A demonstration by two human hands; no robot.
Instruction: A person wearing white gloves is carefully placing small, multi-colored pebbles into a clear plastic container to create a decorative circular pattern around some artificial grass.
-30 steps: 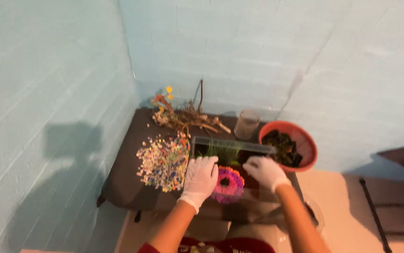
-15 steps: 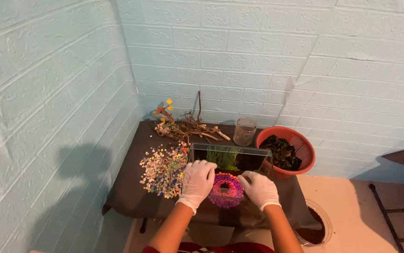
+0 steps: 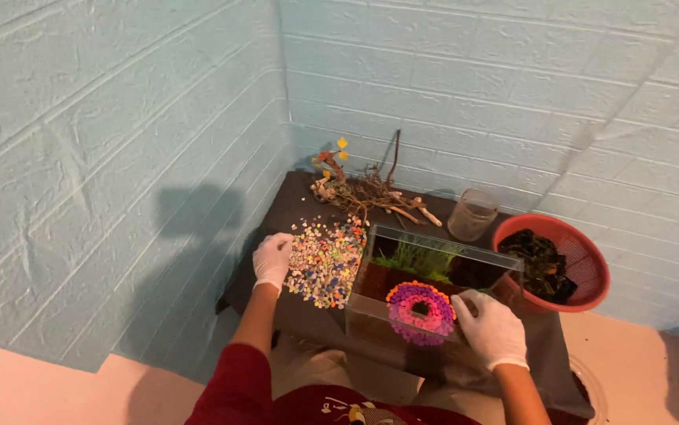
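gloved left hand (image 3: 273, 260) rests loosely curled on the heap of coloured pebbles (image 3: 325, 260); gloved right hand (image 3: 493, 327) presses spread against the clear glass tank (image 3: 434, 283) holding a pink-purple ring (image 3: 420, 308), beside a red basket (image 3: 587, 267)

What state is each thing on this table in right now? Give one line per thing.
Left hand: gloved, resting at the edge of the pebbles.
Right hand: gloved, on the tank's near right corner.
Tank: open-topped, holding dark soil, green grass and a pink-purple ring.
Pebbles: loose, spread in a pile.
Cup: upright, looks empty.
Basket: holds dark clumps.
Driftwood: lying by the wall.
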